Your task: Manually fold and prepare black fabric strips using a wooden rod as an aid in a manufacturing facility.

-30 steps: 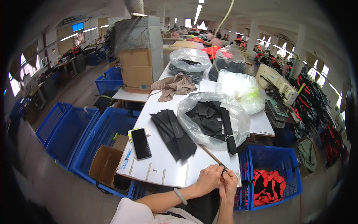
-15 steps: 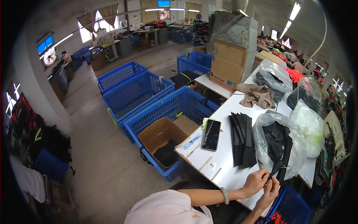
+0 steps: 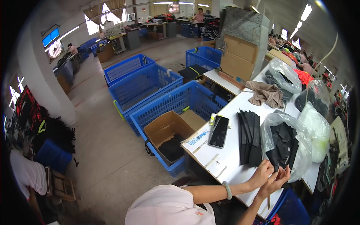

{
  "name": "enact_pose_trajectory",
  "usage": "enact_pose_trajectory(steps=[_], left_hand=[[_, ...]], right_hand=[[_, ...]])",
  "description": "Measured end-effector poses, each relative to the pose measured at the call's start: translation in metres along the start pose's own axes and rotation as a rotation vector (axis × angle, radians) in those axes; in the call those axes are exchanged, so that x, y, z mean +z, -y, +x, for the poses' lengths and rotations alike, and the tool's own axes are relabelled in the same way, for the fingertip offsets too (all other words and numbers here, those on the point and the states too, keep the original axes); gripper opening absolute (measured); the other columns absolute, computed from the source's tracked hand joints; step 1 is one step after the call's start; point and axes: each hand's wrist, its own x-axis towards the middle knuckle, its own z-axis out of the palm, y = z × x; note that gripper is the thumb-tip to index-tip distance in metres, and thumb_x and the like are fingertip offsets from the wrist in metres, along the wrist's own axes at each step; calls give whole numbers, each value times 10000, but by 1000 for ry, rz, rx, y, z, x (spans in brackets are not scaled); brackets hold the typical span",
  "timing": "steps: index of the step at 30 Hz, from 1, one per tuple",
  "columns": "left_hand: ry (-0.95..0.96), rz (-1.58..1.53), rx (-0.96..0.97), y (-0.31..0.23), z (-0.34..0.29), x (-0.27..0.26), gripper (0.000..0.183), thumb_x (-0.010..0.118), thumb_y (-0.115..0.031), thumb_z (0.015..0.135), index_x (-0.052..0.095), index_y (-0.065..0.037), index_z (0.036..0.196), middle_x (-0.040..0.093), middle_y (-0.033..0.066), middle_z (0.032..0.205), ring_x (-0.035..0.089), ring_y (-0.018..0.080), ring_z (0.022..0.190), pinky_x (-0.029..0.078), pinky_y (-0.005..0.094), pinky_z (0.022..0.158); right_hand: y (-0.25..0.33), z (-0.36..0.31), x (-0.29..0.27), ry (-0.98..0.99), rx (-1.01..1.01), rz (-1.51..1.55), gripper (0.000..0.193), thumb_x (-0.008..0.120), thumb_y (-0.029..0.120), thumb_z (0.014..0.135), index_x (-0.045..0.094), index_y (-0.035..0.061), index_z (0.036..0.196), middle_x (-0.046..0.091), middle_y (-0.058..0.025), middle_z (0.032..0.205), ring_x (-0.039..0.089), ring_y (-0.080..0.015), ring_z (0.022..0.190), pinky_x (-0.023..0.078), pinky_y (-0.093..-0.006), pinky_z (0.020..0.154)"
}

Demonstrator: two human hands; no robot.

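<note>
My left hand [image 3: 261,174], with a pale bangle at its wrist, pinches the lower end of a black fabric strip [image 3: 272,158]. Close against it, my right hand [image 3: 275,183] has curled fingers and its thumb at the same end of the strip. A thin brown stick [image 3: 268,203] shows below the right hand; what holds it is hidden. Just beyond my hands, a clear plastic bag [image 3: 304,139] stands open with many black strips [image 3: 284,137] inside. To its left, a fanned stack of black strips [image 3: 250,138] lies on the white table [image 3: 234,180].
A phone [image 3: 218,131] lies near the table's left edge, and a crumpled brown cloth [image 3: 265,94] farther back. Left of the table stand blue crates [image 3: 139,119], the nearest holding a cardboard box [image 3: 165,122]. More filled bags [image 3: 314,125] line the right side. People sit or stand farther off.
The view has shifted, so the scene sits slightly right and higher. My right hand's fingers have opened somewhat around the strip's end. A standing person now shows at the back.
</note>
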Motion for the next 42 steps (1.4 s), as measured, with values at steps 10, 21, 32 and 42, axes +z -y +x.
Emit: enact_pose_trajectory(steps=[10,21,32,42], left_hand=[[402,-551,-260,-53,7,-7,254,539,-251,920,550,-59,755,430,-27,848,414,46,666,343,195,613],[319,-573,-247,-45,-9,-1,178,674,-174,831,553,-68,755,542,-26,643,449,22,545,323,175,469],[213,-314,-255,-41,-5,-6,234,682,-145,814,531,-76,649,532,-20,591,421,16,483,291,175,410],[473,-583,-506,-60,-9,-15,220,613,-102,876,500,-62,691,485,-34,597,333,1,458,229,165,406]], right_hand=[[18,17,-39,283,488,1421,415,606,-11,784,479,-28,1179,580,-149,992,524,-106,634,402,-201,501],[4,6,-47,-12,407,715,266,538,-62,780,600,-72,1039,595,-64,851,486,-63,615,393,-186,539],[28,-5,-32,-40,457,649,546,547,-54,719,453,-66,1257,588,-37,827,441,-14,569,311,-129,474],[7,-10,-64,357,755,1491,548,556,-105,659,472,-118,1201,589,-108,801,375,-12,414,269,-151,339]])
